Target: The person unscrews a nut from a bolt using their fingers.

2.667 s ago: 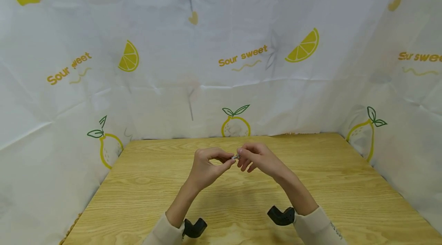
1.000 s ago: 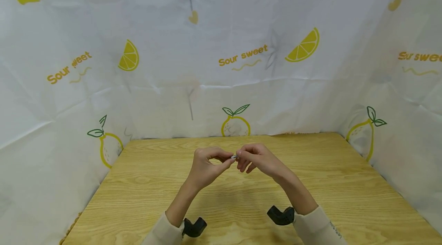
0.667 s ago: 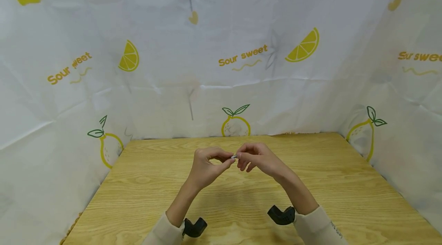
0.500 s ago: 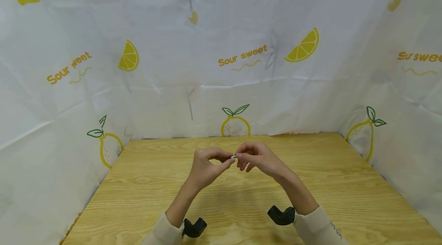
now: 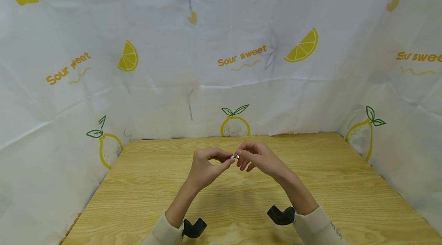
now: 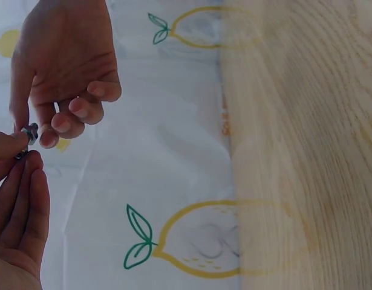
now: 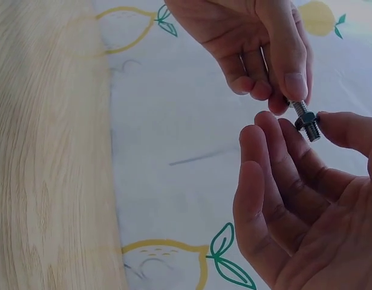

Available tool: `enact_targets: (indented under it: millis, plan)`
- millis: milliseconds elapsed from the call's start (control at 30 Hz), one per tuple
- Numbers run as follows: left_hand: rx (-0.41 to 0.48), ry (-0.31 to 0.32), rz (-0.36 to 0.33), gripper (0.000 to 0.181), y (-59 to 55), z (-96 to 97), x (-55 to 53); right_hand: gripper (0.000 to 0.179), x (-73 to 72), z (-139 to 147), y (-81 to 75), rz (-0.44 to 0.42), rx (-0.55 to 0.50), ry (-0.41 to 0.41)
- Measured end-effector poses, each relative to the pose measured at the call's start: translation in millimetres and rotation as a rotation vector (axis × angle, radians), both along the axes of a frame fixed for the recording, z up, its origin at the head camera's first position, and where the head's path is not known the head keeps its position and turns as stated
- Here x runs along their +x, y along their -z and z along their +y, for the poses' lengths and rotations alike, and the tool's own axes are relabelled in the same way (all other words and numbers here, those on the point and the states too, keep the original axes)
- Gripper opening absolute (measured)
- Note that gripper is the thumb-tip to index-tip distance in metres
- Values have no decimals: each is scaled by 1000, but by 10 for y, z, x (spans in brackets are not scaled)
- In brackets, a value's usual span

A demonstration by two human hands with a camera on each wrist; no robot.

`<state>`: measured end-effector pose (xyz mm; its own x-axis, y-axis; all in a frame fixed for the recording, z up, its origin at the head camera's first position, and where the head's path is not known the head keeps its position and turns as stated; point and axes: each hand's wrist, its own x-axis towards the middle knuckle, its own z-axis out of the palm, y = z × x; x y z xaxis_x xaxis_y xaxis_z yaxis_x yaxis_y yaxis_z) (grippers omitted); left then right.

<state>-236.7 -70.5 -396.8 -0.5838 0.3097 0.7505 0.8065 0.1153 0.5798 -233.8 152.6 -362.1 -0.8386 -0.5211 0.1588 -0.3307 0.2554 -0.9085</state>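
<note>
Head view showed a small metal bolt (image 7: 301, 109) between the person's two hands, held up over the wooden table (image 5: 221, 208) in front of a lemon-printed sheet (image 5: 165, 60). The left hand (image 5: 208, 166) had one end of it pinched between thumb and index fingertips, with an open hollow between the two digits further back; that end of the bolt was covered by the fingertips. The right hand (image 5: 259, 160) was just beside it, its thumb tip and index fingertip on opposite sides of a dark nut (image 7: 306, 120) in a light pinch, its remaining fingers loosely bent and holding nothing.

The nut sat around the bolt's threaded shank, with thread showing on both sides of it and the free tip standing out past it. The bolt's long axis ran from the left fingertips toward the right hand, lying close to level and sideways across the head view. Its free tip pointed into the gap between the right thumb and fingers; in the right wrist view it slanted down and rightward.
</note>
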Motion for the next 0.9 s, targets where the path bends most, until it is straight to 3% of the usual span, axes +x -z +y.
enact_targets:
  millis: [233, 900]
  plan:
    - [-2, 3, 13, 4, -2, 6, 6, 34, -9, -13, 12, -22, 6, -2]
    - [7, 7, -8, 4, 10, 2, -2, 24, 17, 8, 4, 37, -64, -38]
